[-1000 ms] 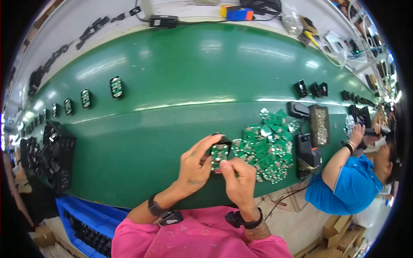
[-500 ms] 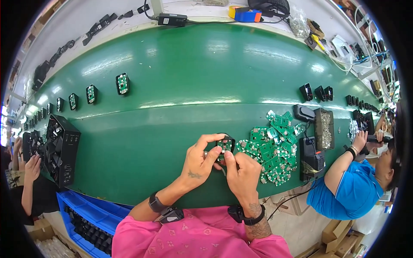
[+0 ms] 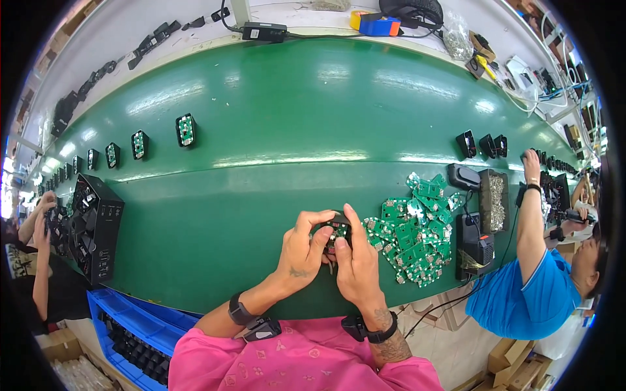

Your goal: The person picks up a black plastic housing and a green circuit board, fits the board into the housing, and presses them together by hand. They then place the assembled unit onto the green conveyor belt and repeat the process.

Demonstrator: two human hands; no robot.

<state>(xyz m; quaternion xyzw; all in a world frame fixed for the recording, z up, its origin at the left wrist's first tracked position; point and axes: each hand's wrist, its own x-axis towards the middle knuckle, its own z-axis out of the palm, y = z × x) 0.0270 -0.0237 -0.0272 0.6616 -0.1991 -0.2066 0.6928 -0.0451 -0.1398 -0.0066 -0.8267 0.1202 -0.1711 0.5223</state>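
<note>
Between my two hands is a small black plastic housing (image 3: 342,220) with a green circuit board (image 3: 334,231) in it. My left hand (image 3: 302,247) grips its left side, index finger along the top and thumb on the board. My right hand (image 3: 355,260) closes on the right side, its thumb pressing the board's lower part and its index finger at the upper edge. The palms hide the underside. Just right of my right hand lies a heap of loose green circuit boards (image 3: 417,228).
Housings with boards (image 3: 186,130) stand in a row at the far left; black housings (image 3: 466,144) stand at the far right. A metal tray of small parts (image 3: 493,201) and a black corded device (image 3: 475,244) sit beyond the heap. A black box (image 3: 101,228) stands left; co-workers flank both sides.
My right hand has shifted its grip, its index finger now stretched up along the housing's edge. The co-worker on the right has reached an arm forward to the row of black housings.
</note>
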